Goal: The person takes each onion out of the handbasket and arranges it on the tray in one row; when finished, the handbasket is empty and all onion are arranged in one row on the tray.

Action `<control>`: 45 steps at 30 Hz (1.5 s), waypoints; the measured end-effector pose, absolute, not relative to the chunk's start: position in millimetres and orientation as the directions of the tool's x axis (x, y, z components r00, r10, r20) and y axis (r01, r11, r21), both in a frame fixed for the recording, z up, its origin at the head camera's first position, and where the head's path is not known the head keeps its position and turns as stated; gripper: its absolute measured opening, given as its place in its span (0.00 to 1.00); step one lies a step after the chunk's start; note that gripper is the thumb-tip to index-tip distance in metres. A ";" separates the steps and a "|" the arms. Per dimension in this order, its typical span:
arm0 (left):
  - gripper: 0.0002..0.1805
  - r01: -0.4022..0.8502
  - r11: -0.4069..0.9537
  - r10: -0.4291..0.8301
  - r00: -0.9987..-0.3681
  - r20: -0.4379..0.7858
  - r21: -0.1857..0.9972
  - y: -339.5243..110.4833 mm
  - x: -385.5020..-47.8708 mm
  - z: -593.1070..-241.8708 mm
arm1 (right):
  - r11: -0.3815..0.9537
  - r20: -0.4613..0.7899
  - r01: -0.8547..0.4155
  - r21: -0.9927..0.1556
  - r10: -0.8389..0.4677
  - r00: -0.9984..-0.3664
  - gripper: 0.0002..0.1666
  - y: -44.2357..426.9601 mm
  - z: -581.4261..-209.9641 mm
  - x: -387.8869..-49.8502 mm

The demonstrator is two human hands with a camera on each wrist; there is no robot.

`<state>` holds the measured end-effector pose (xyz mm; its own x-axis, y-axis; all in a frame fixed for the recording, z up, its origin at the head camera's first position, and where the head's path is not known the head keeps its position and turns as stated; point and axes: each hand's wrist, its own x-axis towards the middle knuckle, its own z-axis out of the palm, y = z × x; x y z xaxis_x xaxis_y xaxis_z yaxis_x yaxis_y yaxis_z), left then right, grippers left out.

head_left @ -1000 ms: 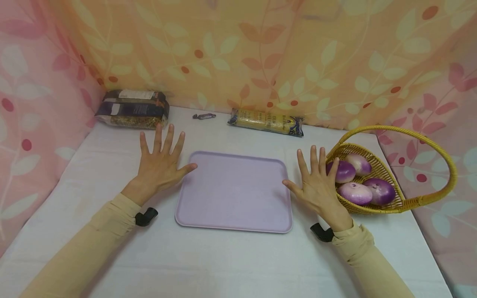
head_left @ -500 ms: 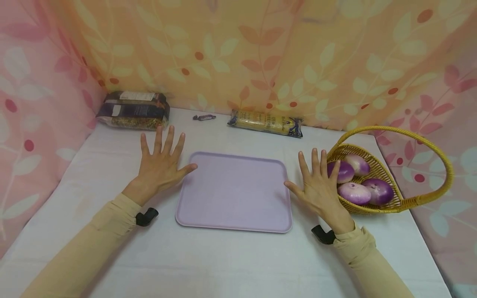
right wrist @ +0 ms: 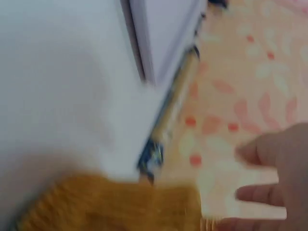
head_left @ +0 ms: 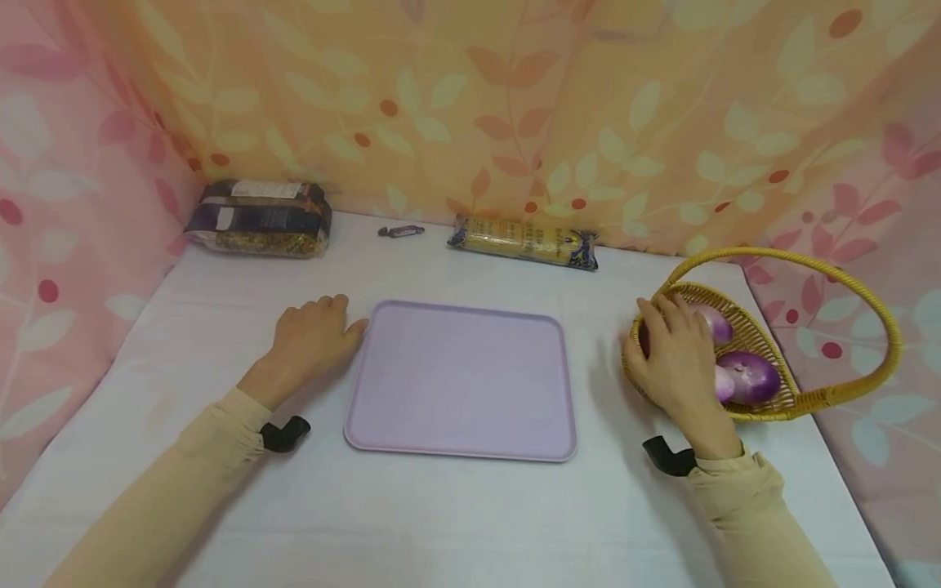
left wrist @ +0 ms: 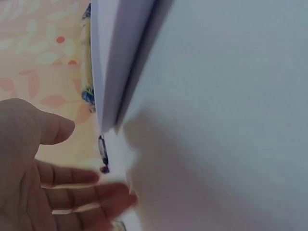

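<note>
My left hand (head_left: pixel 309 343) lies on the white cloth just left of the lilac tray (head_left: pixel 459 380), fingers loosely bent. Nothing is between its thumb and fingers in the left wrist view. On the right, my right hand (head_left: pixel 680 359) reaches over the left side of a yellow wicker basket (head_left: pixel 753 327) with a tall handle. Inside lie several rounded purple-and-white vegetables (head_left: pixel 753 377), partly hidden by that hand. Blurred in the right wrist view, its fingers (right wrist: pixel 260 194) are spread above the basket; no grip on a vegetable shows.
At the back left stands a dark bag of mixed grain (head_left: pixel 260 219). A small wrapped candy (head_left: pixel 402 231) and a yellow pack of noodles (head_left: pixel 524 241) lie along the back. Leaf-patterned curtains (head_left: pixel 441 98) close off the back and sides.
Both hands were spread flat on either side of the tray. The left has drawn back with fingers bent; the right has moved right, over the basket. The objects stay in place.
</note>
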<state>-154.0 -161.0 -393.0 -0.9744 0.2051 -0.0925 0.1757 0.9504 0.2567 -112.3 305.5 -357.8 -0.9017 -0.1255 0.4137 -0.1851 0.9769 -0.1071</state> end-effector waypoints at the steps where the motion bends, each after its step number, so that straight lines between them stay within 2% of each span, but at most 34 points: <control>1: 0.27 0.180 0.943 0.213 -0.973 -0.090 0.281 -162.7 -154.1 -394.4 | 0.977 0.440 -0.171 -0.124 -0.100 -0.892 0.29 312.3 -353.3 -111.3; 3: 0.19 0.186 0.923 0.233 -0.967 -0.103 0.337 -166.8 -154.5 -397.7 | 0.981 0.430 -0.120 -0.154 -0.043 -0.902 0.24 325.7 -345.0 -108.7; 4: 0.18 0.187 0.912 0.247 -0.961 -0.126 0.364 -168.5 -154.3 -399.2 | 0.984 0.380 -0.070 -0.161 -0.004 -0.925 0.24 331.5 -341.1 -106.5; 7: 0.16 0.197 0.883 0.295 -0.939 -0.178 0.427 -172.0 -153.3 -402.1 | 0.990 0.163 0.036 -0.138 0.058 -0.985 0.30 345.2 -334.1 -102.4; 10: 0.14 0.218 0.853 0.346 -0.916 -0.202 0.475 -172.4 -152.3 -403.9 | 0.992 -0.016 0.060 -0.107 0.059 -0.998 0.38 352.9 -332.9 -102.9; 14: 0.13 0.241 0.819 0.394 -0.896 -0.204 0.521 -168.6 -150.9 -404.8 | 0.994 -0.088 0.054 -0.094 0.045 -0.995 0.44 355.2 -336.9 -108.1; 16: 0.14 0.243 0.813 0.400 -0.893 -0.205 0.529 -166.7 -150.1 -405.5 | 0.993 -0.097 0.063 -0.097 0.054 -0.994 0.47 353.8 -339.4 -111.0; 22: 0.13 0.249 0.811 0.403 -0.893 -0.199 0.529 -165.8 -148.3 -407.8 | 0.988 -0.102 0.075 -0.134 0.061 -0.993 0.43 349.6 -347.0 -117.6; 27: 0.12 0.258 0.805 0.417 -0.887 -0.200 0.533 -166.2 -146.7 -405.6 | 0.994 -0.055 0.059 -0.088 0.055 -0.997 0.41 348.7 -344.2 -118.6; 29: 0.12 0.266 0.805 0.423 -0.885 -0.197 0.530 -166.8 -146.4 -404.6 | 0.995 0.020 0.065 -0.079 0.067 -0.998 0.39 346.8 -337.1 -116.2; 31: 0.13 0.275 0.808 0.424 -0.886 -0.190 0.521 -167.5 -146.9 -403.8 | 0.994 0.164 0.040 -0.099 0.056 -0.985 0.36 342.0 -329.0 -111.9; 34: 0.13 0.278 0.815 0.419 -0.889 -0.185 0.508 -168.9 -147.0 -403.3 | 0.991 0.353 -0.050 -0.123 -0.004 -0.935 0.31 326.8 -314.3 -106.0; 36: 0.13 0.270 0.821 0.408 -0.894 -0.186 0.503 -170.5 -146.7 -403.4 | 0.986 0.411 -0.118 -0.116 -0.061 -0.910 0.30 310.7 -305.8 -104.8; 41: 0.13 0.257 0.822 0.400 -0.895 -0.195 0.508 -170.6 -145.4 -404.1 | 0.956 0.296 -0.218 -0.196 -0.154 -0.943 0.29 265.8 -300.4 -105.1; 45: 0.13 0.263 0.811 0.411 -0.892 -0.189 0.522 -166.8 -146.0 -406.2 | 0.901 0.191 -0.352 -0.254 -0.310 -0.931 0.29 233.3 -324.9 -109.8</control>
